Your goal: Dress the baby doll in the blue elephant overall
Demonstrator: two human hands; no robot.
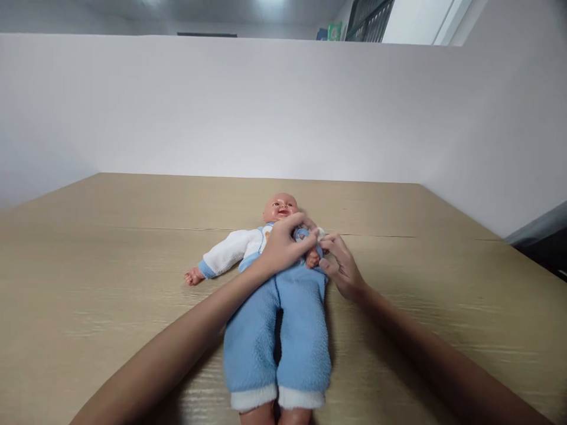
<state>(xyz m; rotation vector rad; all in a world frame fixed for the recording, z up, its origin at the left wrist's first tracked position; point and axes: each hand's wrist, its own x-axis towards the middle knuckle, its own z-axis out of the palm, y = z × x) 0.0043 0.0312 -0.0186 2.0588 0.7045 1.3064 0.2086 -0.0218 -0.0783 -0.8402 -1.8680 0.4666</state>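
A baby doll (277, 330) lies on its back on the wooden table (110, 283), head away from me, feet toward me. It wears a light blue fleece romper with white sleeves and cuffs. My left hand (286, 245) is closed over the doll's chest, pinching the blue fabric near its shoulder. My right hand (341, 265) is closed beside it, gripping the doll's small hand and sleeve cuff at the doll's side. The doll's other arm (212, 260) stretches out to the left on the table.
White partition walls (266, 106) enclose the table at the back and both sides. The table's right edge (522, 248) drops off to a dark area. Bare tabletop extends left and right of the doll.
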